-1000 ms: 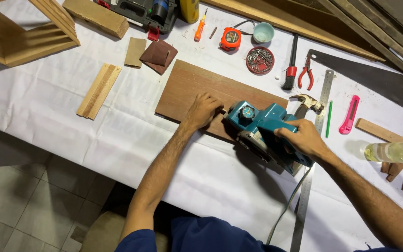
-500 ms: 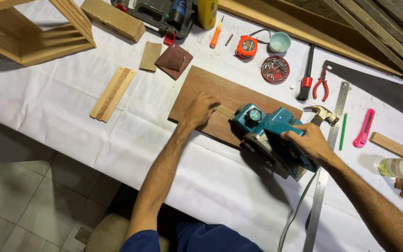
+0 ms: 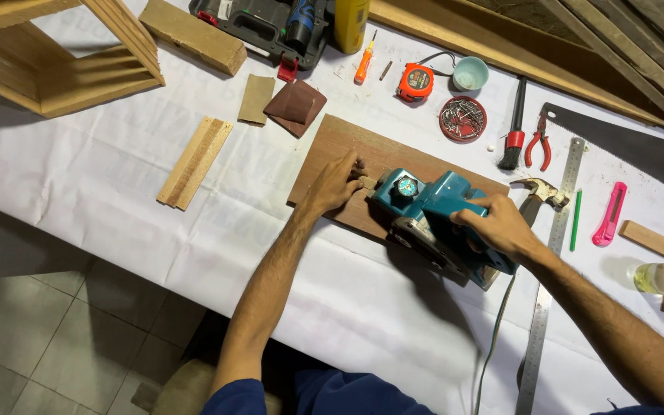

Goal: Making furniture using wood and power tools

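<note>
A teal electric planer point(image 3: 432, 215) rests on a reddish-brown board point(image 3: 347, 150) lying on the white-covered table point(image 3: 101, 207). My right hand point(image 3: 497, 227) grips the planer's rear handle. My left hand point(image 3: 336, 184) lies flat on the board just left of the planer's nose, fingers pinching a small pale wood piece point(image 3: 366, 183) against the board. The planer's cord point(image 3: 493, 338) hangs off the table's near edge.
A steel ruler point(image 3: 551, 269), claw hammer point(image 3: 539, 192), pink cutter point(image 3: 610, 215), green pencil point(image 3: 576, 220), pliers point(image 3: 538, 146), brush point(image 3: 513, 131), handsaw point(image 3: 624, 146), red dish of nails point(image 3: 463, 119), tape measure point(image 3: 415, 81), sandpaper point(image 3: 295, 106), wood strips point(image 3: 194, 163), a wooden frame point(image 3: 55, 54) and a drill case point(image 3: 270, 23).
The view has drifted so everything sits slightly lower and to the right. My left hand's fingers have closed onto the small wood piece at the planer's nose. The planer stays on the board.
</note>
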